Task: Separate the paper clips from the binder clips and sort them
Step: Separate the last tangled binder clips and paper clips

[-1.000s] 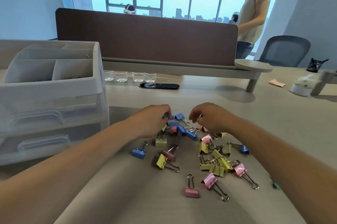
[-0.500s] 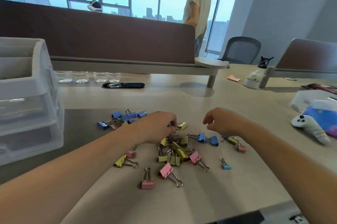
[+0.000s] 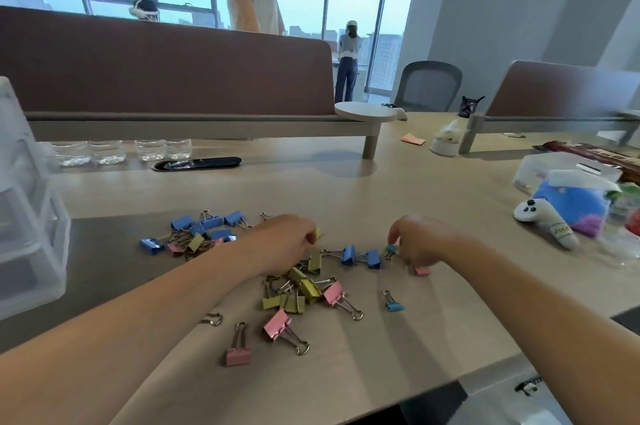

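Plastic drawer unit [image 3: 33, 230] stands left of scattered binder clips [image 3: 309, 289].

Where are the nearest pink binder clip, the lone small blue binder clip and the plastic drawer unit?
nearest pink binder clip [image 3: 238, 356]: head view, pink body.
lone small blue binder clip [image 3: 395, 306]: head view, blue body.
plastic drawer unit [image 3: 31, 251]: head view, front wall.

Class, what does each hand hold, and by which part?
Left hand: yellow clip, held part hidden. Right hand: small blue clip, seemingly pinched by its body.
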Tool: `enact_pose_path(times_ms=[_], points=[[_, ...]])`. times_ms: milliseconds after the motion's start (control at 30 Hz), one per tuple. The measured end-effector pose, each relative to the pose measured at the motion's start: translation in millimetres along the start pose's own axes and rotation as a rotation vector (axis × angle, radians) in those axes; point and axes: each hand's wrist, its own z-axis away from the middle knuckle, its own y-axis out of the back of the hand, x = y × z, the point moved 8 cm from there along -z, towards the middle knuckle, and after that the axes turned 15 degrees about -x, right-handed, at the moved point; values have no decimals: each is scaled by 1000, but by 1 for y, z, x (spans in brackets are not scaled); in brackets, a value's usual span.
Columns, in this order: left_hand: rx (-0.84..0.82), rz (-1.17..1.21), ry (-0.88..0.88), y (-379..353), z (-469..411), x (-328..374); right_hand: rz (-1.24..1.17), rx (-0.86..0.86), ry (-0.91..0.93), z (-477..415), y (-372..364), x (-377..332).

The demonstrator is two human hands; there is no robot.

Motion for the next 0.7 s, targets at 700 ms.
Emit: enact_pose_path(times_ms=[700], points=[[37, 43, -169, -6, -2, 41, -300, 280, 225, 5, 13, -15]])
